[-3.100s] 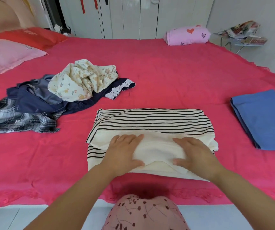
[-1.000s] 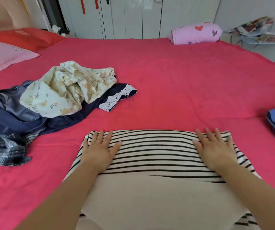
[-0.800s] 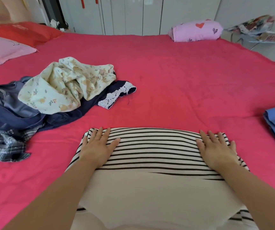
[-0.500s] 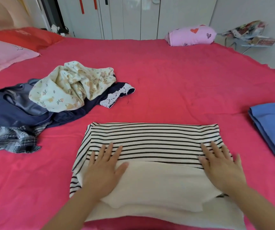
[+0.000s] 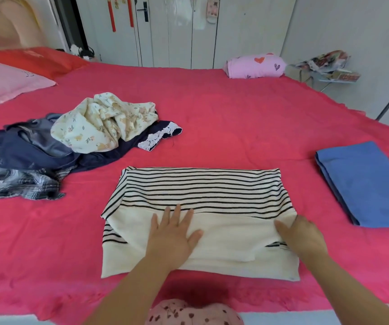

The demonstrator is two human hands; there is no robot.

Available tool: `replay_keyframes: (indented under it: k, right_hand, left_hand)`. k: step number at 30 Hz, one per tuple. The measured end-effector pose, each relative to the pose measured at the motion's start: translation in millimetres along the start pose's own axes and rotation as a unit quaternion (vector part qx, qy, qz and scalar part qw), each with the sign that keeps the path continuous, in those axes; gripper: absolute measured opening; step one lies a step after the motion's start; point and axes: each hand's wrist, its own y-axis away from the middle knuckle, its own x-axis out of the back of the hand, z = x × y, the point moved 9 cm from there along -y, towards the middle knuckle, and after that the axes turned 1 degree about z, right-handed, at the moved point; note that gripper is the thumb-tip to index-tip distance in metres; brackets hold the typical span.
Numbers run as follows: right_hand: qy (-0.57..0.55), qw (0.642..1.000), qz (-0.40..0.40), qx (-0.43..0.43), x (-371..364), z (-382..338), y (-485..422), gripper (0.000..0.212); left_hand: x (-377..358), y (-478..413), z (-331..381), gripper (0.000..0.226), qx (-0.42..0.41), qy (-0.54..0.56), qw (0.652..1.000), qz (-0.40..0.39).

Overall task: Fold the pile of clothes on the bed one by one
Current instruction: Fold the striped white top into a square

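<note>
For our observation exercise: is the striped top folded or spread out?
Folded. The striped top lies as a compact rectangle, its plain cream layer doubled over the stripes.

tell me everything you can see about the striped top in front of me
The soft-looking cream knit top with thin black stripes lies flat on the pink-red bed cover, folded into a wide rectangle. Its far half shows stripes. A plain cream panel is folded over the near half, with striped edges peeking out at both sides. The left hand presses flat on the cream panel. The right hand rests at its right edge, grip unclear.
</note>
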Motion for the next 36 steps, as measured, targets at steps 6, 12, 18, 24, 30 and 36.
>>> replay_keyframes:
  k: [6, 12, 18, 24, 30, 36]
  right_hand:
    - [-0.044, 0.998, -0.018, -0.032, 0, -5, 0, 0.054]
    - [-0.256, 0.965, -0.029, -0.056, 26, -39, 2, 0.03]
    - [-0.38, 0.92, -0.066, 0.068, 48, -180, 38, 0.007]
    - [-0.234, 0.936, -0.045, 0.258, 2, -320, 118, 0.008]
    - [-0.08, 0.887, -0.209, 0.403, -107, -363, 198, 0.031]
    - [0.018, 0.862, -0.089, 0.499, -89, -307, 216, 0.061]
  left_hand:
    - [6, 5, 4, 0.067, -0.021, 0.001, 0.999, 0.028]
    - [19, -2, 1, 0.066, -0.014, 0.11, 0.994, -0.022]
    - [72, 10, -41, 0.05, 0.018, 0.436, 0.894, 0.101]
    - [64, 14, -118, 0.046, 0.172, 0.823, 0.537, 0.065]
    - [37, 25, -168, 0.071, 0.215, 0.856, 0.47, -0.011]
    - [44, 24, -174, 0.041, 0.215, 0.722, 0.656, 0.037]
